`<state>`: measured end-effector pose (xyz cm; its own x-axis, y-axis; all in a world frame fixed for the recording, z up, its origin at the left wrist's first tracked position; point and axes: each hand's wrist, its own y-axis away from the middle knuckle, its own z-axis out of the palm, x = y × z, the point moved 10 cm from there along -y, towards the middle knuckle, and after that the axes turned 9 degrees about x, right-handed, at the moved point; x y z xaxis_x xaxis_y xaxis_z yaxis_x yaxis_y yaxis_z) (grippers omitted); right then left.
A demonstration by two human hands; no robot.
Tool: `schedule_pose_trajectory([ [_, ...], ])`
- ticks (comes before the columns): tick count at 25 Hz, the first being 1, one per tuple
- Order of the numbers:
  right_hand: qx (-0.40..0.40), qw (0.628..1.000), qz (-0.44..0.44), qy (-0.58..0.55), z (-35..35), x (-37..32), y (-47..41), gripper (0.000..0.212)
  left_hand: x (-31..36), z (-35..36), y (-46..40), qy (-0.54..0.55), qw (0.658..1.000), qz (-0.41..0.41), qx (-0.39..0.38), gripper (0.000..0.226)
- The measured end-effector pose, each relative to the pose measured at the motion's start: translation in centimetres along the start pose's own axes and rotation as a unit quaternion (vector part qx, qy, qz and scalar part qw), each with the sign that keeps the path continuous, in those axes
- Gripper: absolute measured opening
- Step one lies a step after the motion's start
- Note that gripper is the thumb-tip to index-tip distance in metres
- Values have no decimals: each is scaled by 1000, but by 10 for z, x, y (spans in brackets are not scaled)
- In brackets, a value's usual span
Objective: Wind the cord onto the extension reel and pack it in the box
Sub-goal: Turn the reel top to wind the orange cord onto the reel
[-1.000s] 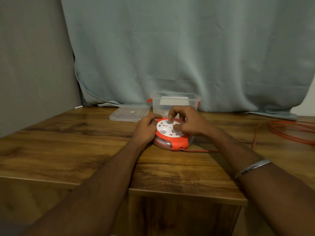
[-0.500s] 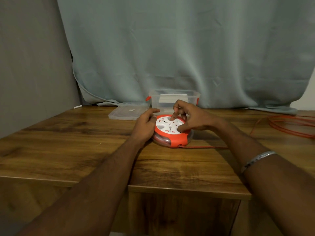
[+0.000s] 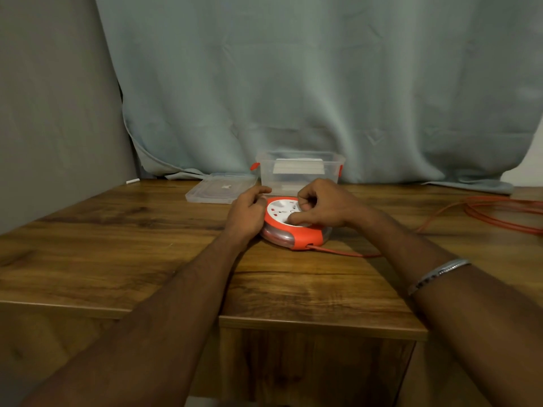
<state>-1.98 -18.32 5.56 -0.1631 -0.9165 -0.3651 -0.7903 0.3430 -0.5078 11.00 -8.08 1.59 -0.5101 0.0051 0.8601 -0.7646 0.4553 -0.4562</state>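
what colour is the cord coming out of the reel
Orange-red, matching the extension reel rim; the cord shows best in the head view.

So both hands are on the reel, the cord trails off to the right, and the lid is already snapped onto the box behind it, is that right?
Not quite: the lid is off, lying flat on the table left of the open box, as the head view shows. The rest holds: the left hand and right hand are on the reel, and the cord trails right.

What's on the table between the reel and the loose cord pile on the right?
In the head view, only one strand of cord on bare table, running from the reel, under the right forearm, towards the pile.
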Motion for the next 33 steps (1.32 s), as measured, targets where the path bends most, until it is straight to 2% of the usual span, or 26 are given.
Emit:
schedule_pose_trajectory([
  [2,24,1000,-4,18,-1,-2,-2,56,2,1,0,4,1000,11,-6,32],
  [4,31,999,-21,9,0,-8,-3,55,3,2,2,2,1000,13,-15,31],
  [5,33,999,-35,-3,-2,-12,-3,48,3,3,2,4,1000,13,-16,31],
  [7,36,997,-48,-47,-7,-15,-3,16,2,3,2,14,1000,10,-16,31],
  [8,29,996,-47,-63,-10,-14,-3,15,2,4,2,16,1000,6,-17,31],
  [11,-51,996,-36,-64,-2,-3,-1,51,3,4,3,13,1000,9,-20,31],
  [14,-104,989,-10,-104,4,5,1,68,4,6,5,15,999,10,-31,33],
  [19,-90,990,13,-111,0,14,-1,63,6,4,6,17,999,15,-25,33],
  [25,-47,997,-8,-66,2,2,2,33,5,1,4,9,1000,20,-13,32],
  [29,-27,1000,0,0,1,-3,2,41,5,1,4,11,1000,18,-11,33],
  [33,27,999,-5,41,-4,-8,-1,55,8,1,6,17,999,29,-19,33],
])
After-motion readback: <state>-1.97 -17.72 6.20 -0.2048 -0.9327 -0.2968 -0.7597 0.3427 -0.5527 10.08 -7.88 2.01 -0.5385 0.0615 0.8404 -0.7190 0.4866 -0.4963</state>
